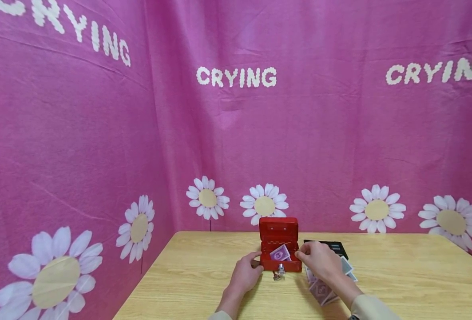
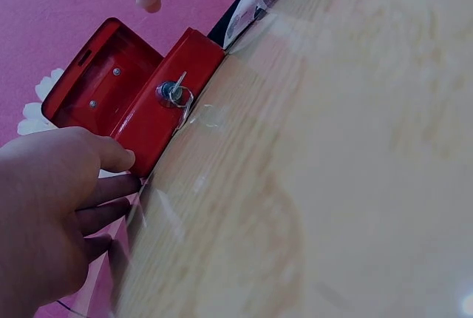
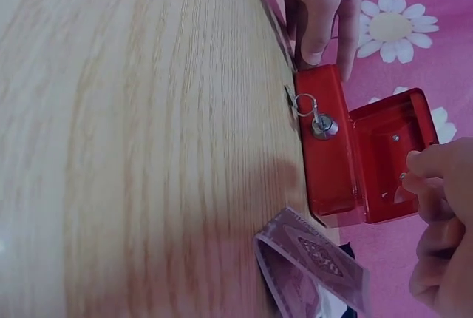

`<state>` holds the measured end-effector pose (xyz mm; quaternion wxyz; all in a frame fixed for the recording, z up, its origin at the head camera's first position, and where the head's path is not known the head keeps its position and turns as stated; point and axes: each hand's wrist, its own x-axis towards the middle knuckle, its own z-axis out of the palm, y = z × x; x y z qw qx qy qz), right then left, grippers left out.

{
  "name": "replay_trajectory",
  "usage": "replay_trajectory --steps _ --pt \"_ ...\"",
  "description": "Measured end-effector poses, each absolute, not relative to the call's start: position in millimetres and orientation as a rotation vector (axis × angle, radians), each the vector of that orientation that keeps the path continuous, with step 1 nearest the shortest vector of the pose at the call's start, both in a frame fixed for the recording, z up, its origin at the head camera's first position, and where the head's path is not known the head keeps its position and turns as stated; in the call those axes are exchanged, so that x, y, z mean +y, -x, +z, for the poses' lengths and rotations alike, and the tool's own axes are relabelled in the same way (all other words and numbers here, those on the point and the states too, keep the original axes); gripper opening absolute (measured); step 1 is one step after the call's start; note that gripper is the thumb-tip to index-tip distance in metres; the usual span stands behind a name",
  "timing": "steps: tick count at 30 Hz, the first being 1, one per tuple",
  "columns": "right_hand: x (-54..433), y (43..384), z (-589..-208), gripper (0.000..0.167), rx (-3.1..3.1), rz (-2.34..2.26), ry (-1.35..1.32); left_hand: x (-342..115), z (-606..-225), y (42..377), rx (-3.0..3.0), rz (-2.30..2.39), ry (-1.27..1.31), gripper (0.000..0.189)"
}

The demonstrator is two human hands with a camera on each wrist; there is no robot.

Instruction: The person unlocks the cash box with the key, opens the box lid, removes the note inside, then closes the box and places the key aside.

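Note:
A red metal cash box [image 1: 263, 266] stands on the table with its lid [image 1: 277, 229] raised. Keys on a ring hang from the lock [image 2: 168, 94] in its front. Inside, a purple printed note [image 1: 279, 254] leans up at an angle. My left hand [image 1: 245, 273] holds the box's left front corner, thumb at the front and fingers along the side. Over the right side of the box hovers my right hand [image 1: 321, 262], fingers bent and thumb close to the index finger, with nothing visible between them. Beside the box, more purple notes [image 3: 318, 255] lie partly folded.
Behind the right hand a black tray [image 1: 335, 244] lies partly hidden. Bluish notes [image 1: 347, 266] stick out past the right wrist. The wooden table [image 1: 188, 262] ends at a pink curtain [image 1: 315, 142] with daisies, and another curtain runs along the left.

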<state>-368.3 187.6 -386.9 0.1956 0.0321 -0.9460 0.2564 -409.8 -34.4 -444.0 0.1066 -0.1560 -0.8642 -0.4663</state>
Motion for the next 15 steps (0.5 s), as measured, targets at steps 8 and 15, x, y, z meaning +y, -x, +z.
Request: replay_trajectory --steps 8,15 --pt "186.4 377.7 -391.2 0.017 -2.670 0.759 -0.059 -34.5 -443.9 409.2 -2.539 -1.363 0.466 0.044" --pt "181.1 382.1 -391.8 0.015 -2.681 0.771 -0.057 -35.2 -444.6 408.9 -2.536 -1.365 0.472 0.045"
